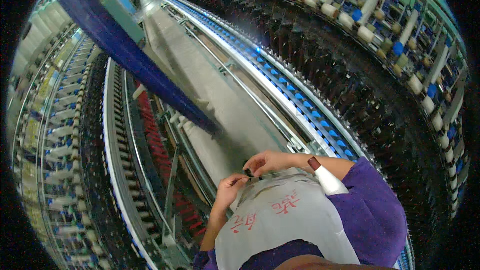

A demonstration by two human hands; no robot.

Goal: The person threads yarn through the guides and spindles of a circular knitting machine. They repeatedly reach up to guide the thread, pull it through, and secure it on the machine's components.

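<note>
In front of my waist, both hands are close together. My left hand [232, 186] is closed, its fingertips pinched at a small black object [248, 172] whose kind I cannot make out. My right hand [266, 162] curls in from the other side, thumb and fingers closed on the same object. A thin pale thread [284, 172] stretches from near the right fingertips toward a white yarn bobbin [330, 180] with a brown tip. That bobbin rests against my right arm, by the purple sleeve. Below the hands hangs my white apron [290, 225] with red writing.
Long spinning frames line both sides of a grey aisle floor [210, 90]. The right frame has a rail with blue parts [310, 112] and dark spindle rows; the left one shows red bobbins [155, 135]. A thick dark-blue hose [130, 60] slants down into the aisle.
</note>
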